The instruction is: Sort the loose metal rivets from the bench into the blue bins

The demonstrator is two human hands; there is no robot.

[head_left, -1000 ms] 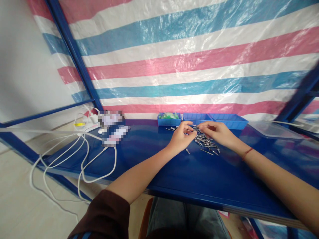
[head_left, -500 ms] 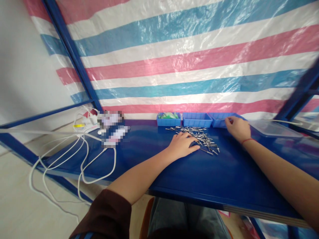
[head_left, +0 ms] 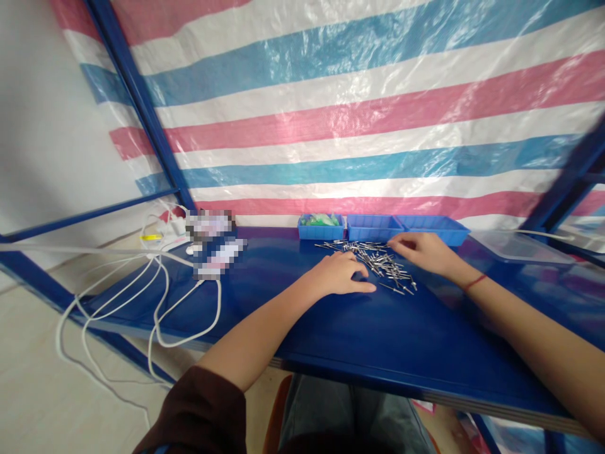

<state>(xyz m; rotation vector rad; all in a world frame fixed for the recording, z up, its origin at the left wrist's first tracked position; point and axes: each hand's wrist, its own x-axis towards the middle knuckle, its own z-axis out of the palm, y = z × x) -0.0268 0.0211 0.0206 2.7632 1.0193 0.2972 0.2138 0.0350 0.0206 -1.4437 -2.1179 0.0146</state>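
A heap of silver pop rivets (head_left: 378, 260) lies loose on the blue tabletop (head_left: 359, 334). My left hand (head_left: 344, 274) rests at the heap's left edge, thumb and fingers apart, with nothing visible in its grasp. At the right side of the heap, my right hand (head_left: 418, 248) reaches in with thumb and fingertips close together; whatever is between them, if anything, is too small to make out. Just behind the rivets stand a blue bin (head_left: 373, 228) in the middle and another blue bin (head_left: 451, 234) on the right.
A third blue bin (head_left: 321, 234) at the left contains green and clear plastic. To the right lies a clear plastic lid or tray (head_left: 524, 247). White cables (head_left: 163, 343) loop over the table's left end, near blurred items. Striped sheeting (head_left: 331, 126) hangs behind.
My right hand has moved left from over the right bin to the edge of the rivet heap. My left hand has shifted slightly left, its thumb and fingers wider apart.
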